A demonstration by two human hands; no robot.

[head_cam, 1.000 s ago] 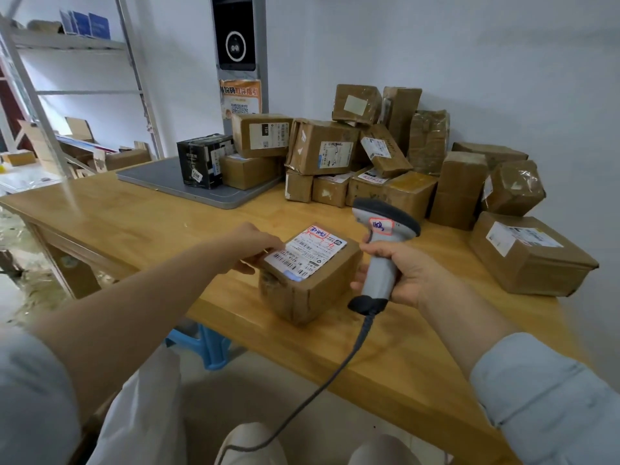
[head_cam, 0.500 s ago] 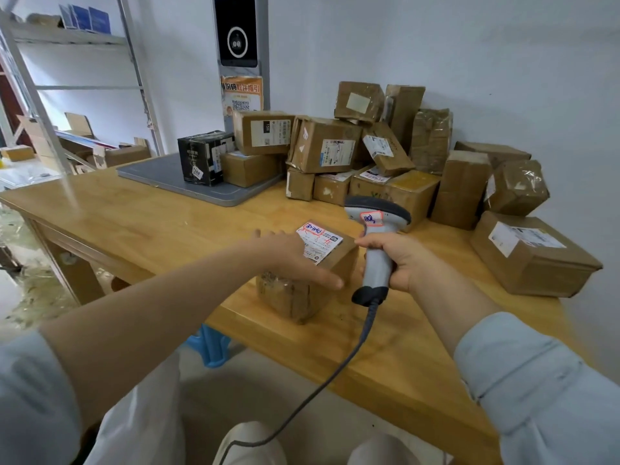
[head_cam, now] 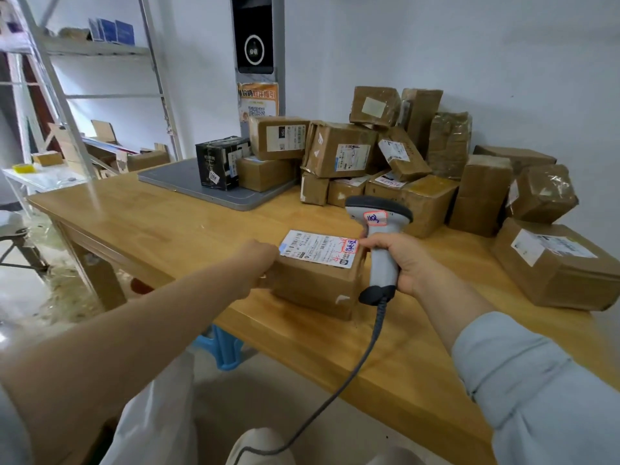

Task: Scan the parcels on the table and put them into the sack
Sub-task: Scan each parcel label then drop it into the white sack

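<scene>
Parcel (head_cam: 315, 283) on bench (head_cam: 151, 216), close to near edge, label up.
Left hand (head_cam: 260, 263) grips its left end; right hand (head_cam: 402, 260) wrapped round scanner (head_cam: 380, 263) at its right end. Bare wood left; parcel pile (head_cam: 369, 152) far right by white wall (head_cam: 469, 45).

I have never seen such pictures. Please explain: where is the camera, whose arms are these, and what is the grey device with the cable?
No machine here: a person works with bare hands. The one camera sits on the person's head and looks forward and down, so both arms enter from below. The right hand grips a grey barcode scanner with a cable. The left hand holds the left end of a cardboard parcel, white label upward, which stands on the wooden table. Behind lies a pile of more parcels, and a black box stands on a grey flat plate. The white fabric near the knees is probably the sack.
</scene>
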